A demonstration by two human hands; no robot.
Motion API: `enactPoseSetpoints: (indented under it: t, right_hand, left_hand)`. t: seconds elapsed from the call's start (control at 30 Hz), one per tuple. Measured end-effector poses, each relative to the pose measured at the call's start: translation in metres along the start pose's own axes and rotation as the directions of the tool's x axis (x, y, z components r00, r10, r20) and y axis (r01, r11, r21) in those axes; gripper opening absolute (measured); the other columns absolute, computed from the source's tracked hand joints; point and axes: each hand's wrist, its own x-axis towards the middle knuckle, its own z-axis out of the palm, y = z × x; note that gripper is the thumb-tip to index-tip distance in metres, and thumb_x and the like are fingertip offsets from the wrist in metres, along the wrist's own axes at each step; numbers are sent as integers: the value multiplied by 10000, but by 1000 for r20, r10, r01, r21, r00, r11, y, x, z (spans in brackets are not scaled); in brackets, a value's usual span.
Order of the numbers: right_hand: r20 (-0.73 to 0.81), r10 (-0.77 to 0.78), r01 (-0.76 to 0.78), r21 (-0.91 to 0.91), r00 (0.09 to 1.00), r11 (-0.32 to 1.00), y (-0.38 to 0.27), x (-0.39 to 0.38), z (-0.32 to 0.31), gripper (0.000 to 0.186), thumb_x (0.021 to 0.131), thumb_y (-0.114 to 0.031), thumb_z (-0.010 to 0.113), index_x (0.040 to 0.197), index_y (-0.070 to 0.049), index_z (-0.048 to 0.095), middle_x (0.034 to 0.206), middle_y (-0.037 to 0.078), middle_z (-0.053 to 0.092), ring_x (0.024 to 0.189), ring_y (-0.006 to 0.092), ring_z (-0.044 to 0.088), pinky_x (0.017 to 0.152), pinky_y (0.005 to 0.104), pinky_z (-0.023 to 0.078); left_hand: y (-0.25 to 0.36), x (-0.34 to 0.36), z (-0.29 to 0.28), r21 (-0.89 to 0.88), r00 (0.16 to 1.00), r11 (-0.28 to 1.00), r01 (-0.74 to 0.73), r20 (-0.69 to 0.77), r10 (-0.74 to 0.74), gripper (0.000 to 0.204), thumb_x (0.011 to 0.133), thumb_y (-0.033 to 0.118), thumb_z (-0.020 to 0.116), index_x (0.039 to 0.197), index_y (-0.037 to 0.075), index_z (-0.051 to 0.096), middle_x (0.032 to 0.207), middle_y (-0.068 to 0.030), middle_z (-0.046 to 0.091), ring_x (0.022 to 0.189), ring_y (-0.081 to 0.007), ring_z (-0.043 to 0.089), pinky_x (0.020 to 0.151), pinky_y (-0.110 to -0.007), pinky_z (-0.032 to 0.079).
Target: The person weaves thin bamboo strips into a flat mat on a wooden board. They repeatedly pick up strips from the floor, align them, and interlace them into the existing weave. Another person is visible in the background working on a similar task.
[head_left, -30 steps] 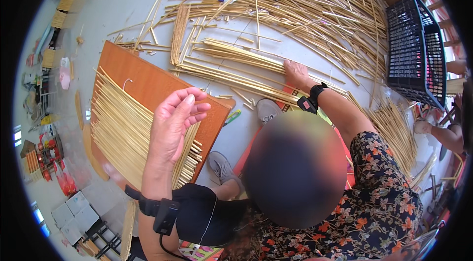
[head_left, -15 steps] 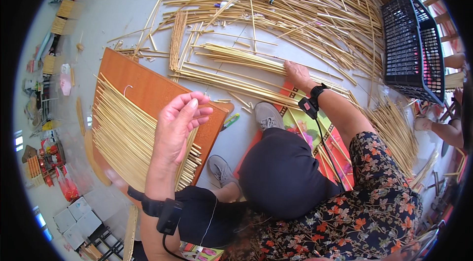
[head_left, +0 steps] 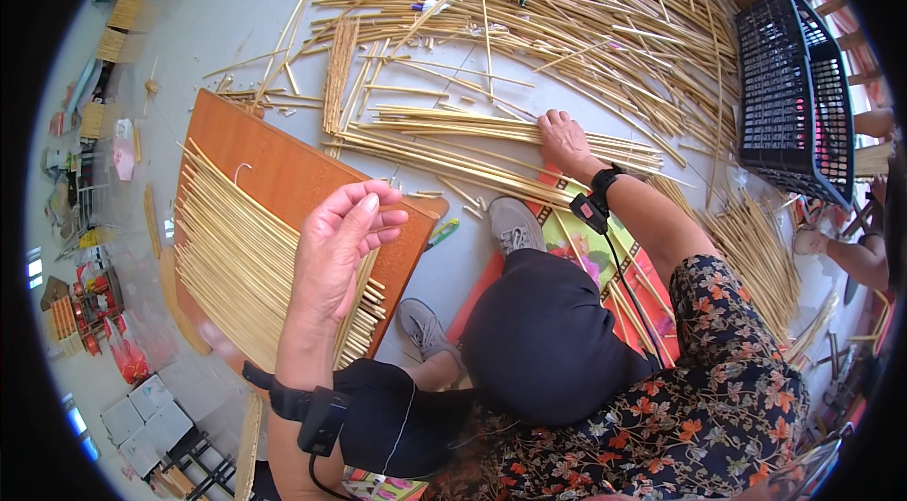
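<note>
My left hand (head_left: 342,241) is raised over the near edge of a brown wooden board (head_left: 293,165). Its fingers are loosely bent and apart, and I see nothing in them. Thin, straight plant stalks (head_left: 236,250) lie side by side in a mat on that board, their cut ends partly behind my left forearm. Farther right, my right hand (head_left: 565,140) bends over a loose bundle of stalks (head_left: 453,123) on the floor, fingers closed on it and their tips hidden. More long stalks (head_left: 453,164) lie just nearer than that bundle.
A large heap of stalks (head_left: 586,28) covers the floor beyond. At the right stands a black plastic crate (head_left: 784,90), with another person's hand (head_left: 811,241) near it. A green cutter (head_left: 442,233) lies beside the board. Colourful printed mats (head_left: 586,236) lie by my shoe (head_left: 517,225).
My right hand has moved slightly left, and the bundle under it has shifted toward me, nearer to the other stalks. My left hand has stayed nearly still.
</note>
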Motion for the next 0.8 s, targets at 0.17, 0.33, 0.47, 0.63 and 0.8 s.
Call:
enactPoseSetpoints:
  t: [0.17,0.33,0.47,0.63,0.8]
  right_hand:
    - [34,50,-50,19,998,999,0,14,12,198,886,-78,571,1079,-40,544,965,183,663,921,366,675,784,461,555]
    - [102,67,-68,6,993,998,12,21,7,190,877,-75,584,1059,-23,589,991,197,691,907,371,704,806,459,570]
    - [96,69,-71,27,993,997,27,16,3,171,857,-86,596,998,2,636,984,213,696,923,383,699,817,459,568]
    - [10,139,-140,33,990,990,37,11,7,144,856,-67,586,965,4,648,959,232,700,918,384,699,806,475,562]
    - [25,90,-91,38,996,995,36,16,8,120,857,-61,564,942,-8,630,891,210,700,836,379,694,766,474,558]
  left_hand:
    - [-1,0,-2,-7,1000,1000,4,-2,-4,224,1024,186,589,1170,24,640,1119,-99,697,977,-166,683,863,-296,546]
    - [-4,4,-4,6,1000,1000,-2,7,2,225,1026,190,586,1168,25,641,1119,-97,696,979,-164,682,865,-299,546]
    - [-5,1,-6,23,1000,1000,-3,-7,3,221,1027,189,585,1167,27,639,1118,-95,694,977,-164,685,866,-302,554]
    - [-7,5,-6,33,1000,999,12,12,-12,215,1029,188,579,1166,31,634,1111,-90,690,973,-167,692,870,-305,569]
    - [-10,3,-7,40,1000,999,1,14,-1,215,1027,188,578,1164,34,641,1111,-81,692,970,-154,682,864,-296,555]
